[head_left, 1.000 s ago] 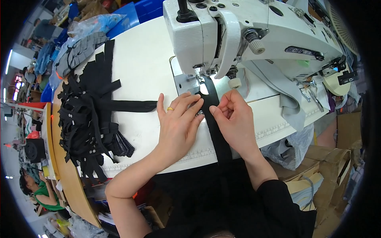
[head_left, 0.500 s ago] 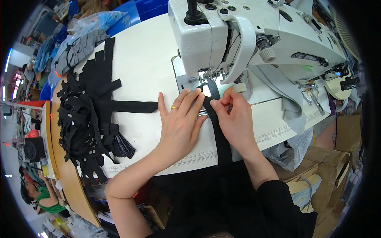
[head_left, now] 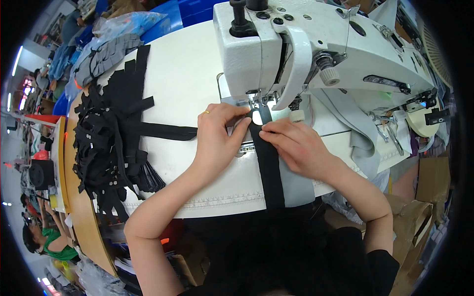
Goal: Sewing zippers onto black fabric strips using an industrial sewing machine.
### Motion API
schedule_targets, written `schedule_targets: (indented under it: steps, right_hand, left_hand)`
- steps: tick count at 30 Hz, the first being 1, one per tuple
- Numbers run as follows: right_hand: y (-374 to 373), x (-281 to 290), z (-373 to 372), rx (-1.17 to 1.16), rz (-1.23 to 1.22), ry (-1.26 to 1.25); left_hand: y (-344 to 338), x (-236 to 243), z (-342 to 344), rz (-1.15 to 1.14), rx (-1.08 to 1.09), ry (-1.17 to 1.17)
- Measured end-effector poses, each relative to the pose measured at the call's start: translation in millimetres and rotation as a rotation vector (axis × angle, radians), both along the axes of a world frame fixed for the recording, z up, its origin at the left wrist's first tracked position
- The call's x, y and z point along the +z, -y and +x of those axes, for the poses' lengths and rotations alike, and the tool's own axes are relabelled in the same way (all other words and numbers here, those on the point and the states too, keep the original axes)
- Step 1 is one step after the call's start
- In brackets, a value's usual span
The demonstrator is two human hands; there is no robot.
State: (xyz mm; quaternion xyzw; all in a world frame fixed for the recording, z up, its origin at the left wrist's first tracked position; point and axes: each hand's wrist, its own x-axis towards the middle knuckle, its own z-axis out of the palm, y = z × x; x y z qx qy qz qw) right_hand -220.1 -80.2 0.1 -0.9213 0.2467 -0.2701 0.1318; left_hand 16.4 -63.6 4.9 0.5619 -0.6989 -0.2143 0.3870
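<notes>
A long black fabric strip (head_left: 269,170) runs from the table's front edge up to the presser foot (head_left: 258,101) of a white sewing machine (head_left: 244,59). Grey fabric (head_left: 297,185) lies along its right side, partly under my right hand. My left hand (head_left: 219,135), a ring on one finger, pinches the strip's left edge just before the foot. From the right, my right hand (head_left: 298,148) has its thumb and fingers closed on the strip. Between the two hands a white oval (head_left: 257,117) shows on the black; I cannot tell what it is.
A heap of black strips (head_left: 106,143) covers the table's left side, one strip (head_left: 168,131) reaching toward my left hand. Another grey cloth (head_left: 353,121) hangs under the machine arm, beside metal scissors (head_left: 392,130). Cardboard boxes (head_left: 414,212) stand at right. A person in green (head_left: 57,244) sits far left.
Grey fabric now shows beside the black strip. My right hand has turned flatter and lower over it, its elbow swung outward. My left fingers have drawn in from spread to a pinch.
</notes>
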Motion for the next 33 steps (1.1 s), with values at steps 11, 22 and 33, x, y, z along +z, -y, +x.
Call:
schedule_targets:
  steps: [11, 22, 33]
  right_hand:
    - [1, 0, -2, 0.006, -0.002, 0.011]
    - [-3, 0, 3, -0.03, -0.023, -0.004]
    - [-3, 0, 3, -0.046, 0.006, 0.005]
  left_hand:
    - [42, 1, -6, 0.359, 0.128, -0.21]
    - [40, -11, -9, 0.08, 0.171, -0.223]
    - [-19, -1, 8, 0.008, -0.161, 0.078]
